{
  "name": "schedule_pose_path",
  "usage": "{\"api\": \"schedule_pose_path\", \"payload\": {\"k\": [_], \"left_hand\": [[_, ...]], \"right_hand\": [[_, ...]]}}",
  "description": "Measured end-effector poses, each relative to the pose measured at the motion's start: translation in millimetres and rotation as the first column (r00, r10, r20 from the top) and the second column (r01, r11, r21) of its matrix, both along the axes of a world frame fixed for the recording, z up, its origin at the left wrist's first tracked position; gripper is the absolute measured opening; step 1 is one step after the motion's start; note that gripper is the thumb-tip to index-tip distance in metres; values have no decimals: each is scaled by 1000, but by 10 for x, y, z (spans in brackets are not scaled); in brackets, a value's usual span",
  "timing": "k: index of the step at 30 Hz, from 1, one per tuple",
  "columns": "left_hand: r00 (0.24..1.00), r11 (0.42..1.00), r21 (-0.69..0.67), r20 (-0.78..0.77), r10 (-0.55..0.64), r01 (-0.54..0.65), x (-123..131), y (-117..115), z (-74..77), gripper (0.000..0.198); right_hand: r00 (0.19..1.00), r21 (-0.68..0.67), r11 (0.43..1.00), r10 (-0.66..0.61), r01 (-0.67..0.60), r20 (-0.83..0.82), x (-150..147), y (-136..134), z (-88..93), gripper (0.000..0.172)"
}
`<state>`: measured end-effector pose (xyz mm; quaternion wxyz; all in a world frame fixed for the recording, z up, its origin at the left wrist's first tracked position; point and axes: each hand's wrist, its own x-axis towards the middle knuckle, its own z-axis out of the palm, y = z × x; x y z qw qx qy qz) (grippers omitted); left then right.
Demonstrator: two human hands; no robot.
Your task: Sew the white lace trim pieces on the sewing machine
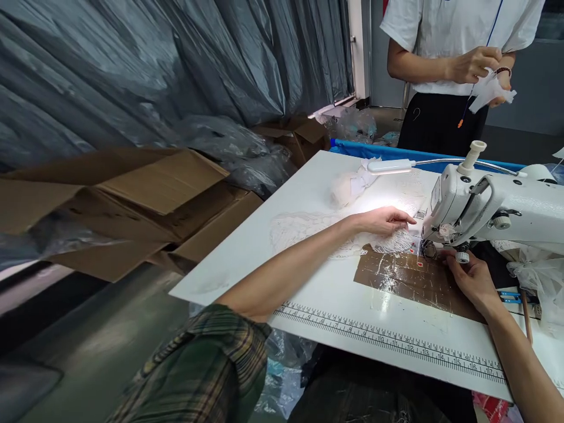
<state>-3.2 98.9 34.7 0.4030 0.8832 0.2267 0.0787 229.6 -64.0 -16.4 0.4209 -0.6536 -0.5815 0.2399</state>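
A white sewing machine stands at the right of the white table. My left hand lies to the left of its needle area, fingers curled and closed on white lace, which spreads leftward over the tabletop. My right hand is beneath the machine head, beside the presser foot. Its thumb and fingers are pinched together, partly behind a round knob; what they hold is hidden. Between my hands and the table's front edge is a shiny brown sheet.
A bundle of pale lace rests behind my left hand, under a lit lamp. A printed ruler runs along the front edge. Open cardboard boxes stand at left. Across the table, a person handles white cloth.
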Motion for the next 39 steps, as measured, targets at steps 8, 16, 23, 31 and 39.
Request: {"api": "schedule_pose_path", "payload": {"k": [8,16,23,31,39], "left_hand": [[989,993,117,-144,44,-27,-78,56,22,58],[987,955,291,-131,92,-50,-122,18,85,59],[990,977,209,142,10,-40,-290,-70,85,48],[968,999,47,249,7,-20,-331,-75,67,35],[973,997,-81,231,22,-3,-322,-28,-19,43]], "right_hand": [[1000,-22,1000,11,-10,29,24,-12,-41,43],[991,22,999,21,-24,133,35,-53,-6,40],[854,-145,943,332,-299,399,-541,-101,372,50],[989,-256,962,119,-93,87,-970,397,292,32],[988,-233,961,136,-148,-68,-958,357,280,31]]}}
